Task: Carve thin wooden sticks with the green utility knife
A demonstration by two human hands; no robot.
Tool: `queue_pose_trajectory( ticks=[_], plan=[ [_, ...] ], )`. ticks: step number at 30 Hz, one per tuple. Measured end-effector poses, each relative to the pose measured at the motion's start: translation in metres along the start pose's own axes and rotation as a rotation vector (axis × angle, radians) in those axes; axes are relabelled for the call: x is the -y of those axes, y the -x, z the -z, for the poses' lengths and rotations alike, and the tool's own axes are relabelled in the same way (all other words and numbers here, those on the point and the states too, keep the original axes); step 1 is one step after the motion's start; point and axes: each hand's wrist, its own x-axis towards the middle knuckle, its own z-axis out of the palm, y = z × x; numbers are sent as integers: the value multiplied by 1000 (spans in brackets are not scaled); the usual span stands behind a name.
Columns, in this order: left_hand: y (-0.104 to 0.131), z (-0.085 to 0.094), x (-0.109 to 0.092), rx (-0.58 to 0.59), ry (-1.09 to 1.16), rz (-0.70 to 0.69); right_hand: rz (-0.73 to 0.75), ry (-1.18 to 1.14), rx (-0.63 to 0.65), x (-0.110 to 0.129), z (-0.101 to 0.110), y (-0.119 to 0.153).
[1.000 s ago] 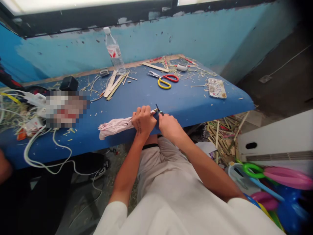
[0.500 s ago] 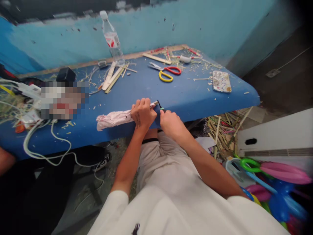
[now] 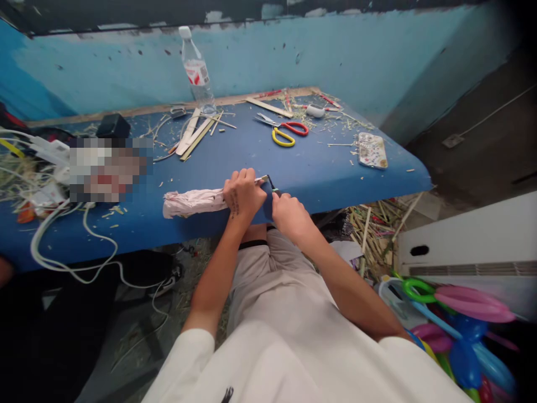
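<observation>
Grips pink bundle [image 3: 193, 203] in left hand [image 3: 244, 195], knife [image 3: 271, 183] in right hand [image 3: 290, 215]; could slip off the stick [image 3: 262, 178] from pushing too hard, and nick left hand.

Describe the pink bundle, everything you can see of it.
The pink bundle is long, narrow and pale, its covering creased like crumpled paper or thin cloth; which, I cannot tell. The left hand is closed around it, hiding part. One wrinkled length extends over the near part of the blue table; past the hand's other side, a thin tip sticks out. A dark blade, on a tool in the right hand, stands at that tip; contact is unclear.
</observation>
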Motion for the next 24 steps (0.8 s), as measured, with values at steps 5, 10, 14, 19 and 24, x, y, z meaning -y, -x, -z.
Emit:
queue_pose_trajectory(
  ticks=[5, 10, 14, 19, 24],
  plan=[
    [1, -1, 3, 22, -5, -17, -39, 3, -2, 11, 1, 0],
    [1, 0, 1, -5, -20, -10, 27, -47, 21, 10, 5, -17],
    [0, 1, 0, -8, -15, 3, 9, -5, 0, 4, 2, -7],
    [2, 1, 2, -3, -27, -33, -27, 38, -47, 18, -2, -3],
    [0, 2, 4, -3, -20, -30, 56, 30, -21, 24, 5, -18]
  ],
)
